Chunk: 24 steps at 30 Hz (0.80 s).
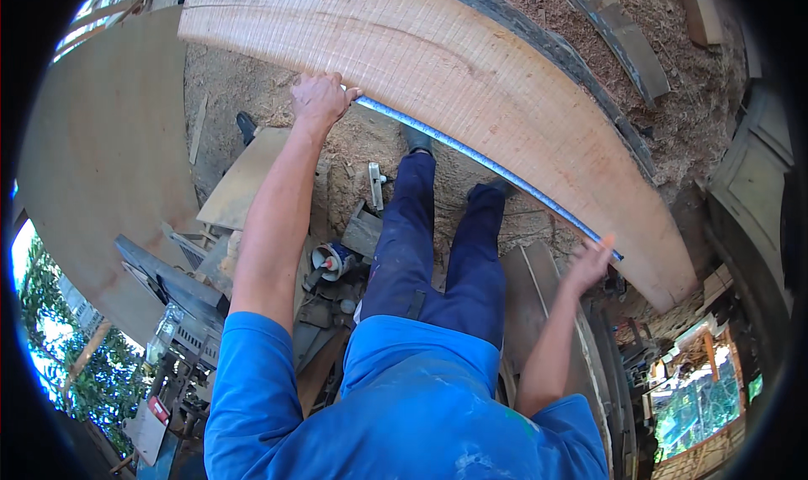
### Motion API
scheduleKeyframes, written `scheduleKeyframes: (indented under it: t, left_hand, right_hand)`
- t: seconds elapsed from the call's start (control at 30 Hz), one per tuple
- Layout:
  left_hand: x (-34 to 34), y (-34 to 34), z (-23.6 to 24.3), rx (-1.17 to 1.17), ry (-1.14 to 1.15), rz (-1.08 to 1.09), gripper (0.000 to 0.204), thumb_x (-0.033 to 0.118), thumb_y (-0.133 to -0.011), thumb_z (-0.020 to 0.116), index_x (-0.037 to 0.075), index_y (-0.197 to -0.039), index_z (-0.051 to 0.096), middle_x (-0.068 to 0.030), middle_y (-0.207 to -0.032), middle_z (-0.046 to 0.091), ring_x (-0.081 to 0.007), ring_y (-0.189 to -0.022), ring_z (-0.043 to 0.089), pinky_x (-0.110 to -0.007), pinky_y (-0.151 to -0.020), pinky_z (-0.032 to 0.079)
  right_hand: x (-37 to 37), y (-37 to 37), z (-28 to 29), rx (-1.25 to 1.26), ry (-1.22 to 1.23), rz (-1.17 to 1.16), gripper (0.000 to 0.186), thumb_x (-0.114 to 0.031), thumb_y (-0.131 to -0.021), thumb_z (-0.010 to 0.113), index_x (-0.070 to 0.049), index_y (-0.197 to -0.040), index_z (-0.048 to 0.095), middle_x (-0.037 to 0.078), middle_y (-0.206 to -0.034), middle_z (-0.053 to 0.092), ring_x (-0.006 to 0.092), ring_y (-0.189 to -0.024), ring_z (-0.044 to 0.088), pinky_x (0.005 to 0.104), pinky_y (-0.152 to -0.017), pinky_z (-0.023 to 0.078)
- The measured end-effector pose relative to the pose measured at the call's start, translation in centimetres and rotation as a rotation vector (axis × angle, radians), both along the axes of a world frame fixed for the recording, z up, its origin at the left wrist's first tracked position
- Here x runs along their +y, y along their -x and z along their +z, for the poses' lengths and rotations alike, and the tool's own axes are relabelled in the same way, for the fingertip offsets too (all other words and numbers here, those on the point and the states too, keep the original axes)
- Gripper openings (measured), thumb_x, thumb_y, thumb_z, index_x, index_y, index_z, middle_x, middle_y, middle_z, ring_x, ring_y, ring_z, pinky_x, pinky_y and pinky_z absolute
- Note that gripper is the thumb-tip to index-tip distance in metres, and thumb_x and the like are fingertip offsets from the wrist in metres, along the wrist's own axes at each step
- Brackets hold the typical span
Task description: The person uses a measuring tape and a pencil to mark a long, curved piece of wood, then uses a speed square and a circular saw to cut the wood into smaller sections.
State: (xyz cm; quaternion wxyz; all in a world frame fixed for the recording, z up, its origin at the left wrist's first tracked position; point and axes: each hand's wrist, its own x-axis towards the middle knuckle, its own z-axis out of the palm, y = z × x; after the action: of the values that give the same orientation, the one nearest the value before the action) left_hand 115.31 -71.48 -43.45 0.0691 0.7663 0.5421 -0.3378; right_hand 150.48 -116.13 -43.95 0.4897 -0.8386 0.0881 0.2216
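A wide, pale plank [471,84] with saw marks lies across the top of the view. Along its near edge runs a long, thin blue measuring strip [471,153] with fine markings. My left hand [320,101] is closed at the strip's left end, its knuckles up and its thumb side against the plank's edge. Near the right end, my right hand [587,265] pinches the strip. Something orange shows at those fingertips, too small to name. The undersides of both grips are hidden.
A large plywood sheet [101,160] leans at the left. Beside my legs stand a white-and-blue can [332,263] and scattered tools. A dark beam [539,42] borders the plank's far side. Sawdust covers the ground, and boards [539,303] lie at my right.
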Motion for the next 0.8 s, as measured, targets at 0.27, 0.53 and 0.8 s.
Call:
scheduleKeyframes:
  t: [0.27, 0.53, 0.8]
  left_hand:
    - [0.3, -0.9, 0.5, -0.026, -0.013, 0.005, 0.057, 0.062, -0.085, 0.063, 0.011, -0.107, 0.073, -0.0122, -0.107, 0.073, -0.034, -0.111, 0.062, -0.05, -0.086, 0.052]
    - [0.2, -0.3, 0.2, -0.05, 0.012, 0.024, 0.054, 0.06, -0.086, 0.064, 0.011, -0.107, 0.073, -0.0125, -0.106, 0.073, -0.0327, -0.11, 0.062, -0.049, -0.086, 0.051]
    - [0.1, 0.1, 0.0, -0.076, -0.015, -0.021, 0.051, 0.058, -0.087, 0.062, 0.012, -0.104, 0.074, -0.0107, -0.104, 0.072, -0.0319, -0.108, 0.062, -0.049, -0.082, 0.051]
  right_hand:
    - [24.7, 13.9, 0.0, 0.262, -0.585, 1.095, 0.038, 0.005, -0.086, 0.05, 0.003, -0.121, 0.064, 0.017, -0.103, 0.07, 0.0231, -0.096, 0.068, 0.0339, -0.086, 0.055]
    - [28.5, 16.9, -4.2, -0.213, -0.443, 1.579, 0.021, -0.01, -0.084, 0.067, -0.005, -0.104, 0.072, 0.013, -0.08, 0.065, 0.0279, -0.073, 0.066, 0.0377, -0.068, 0.053]
    - [29.4, 18.4, -4.8, -0.225, -0.486, 1.255, 0.017, -0.009, -0.084, 0.069, -0.002, -0.099, 0.072, 0.014, -0.087, 0.072, 0.0273, -0.079, 0.071, 0.0347, -0.072, 0.057]
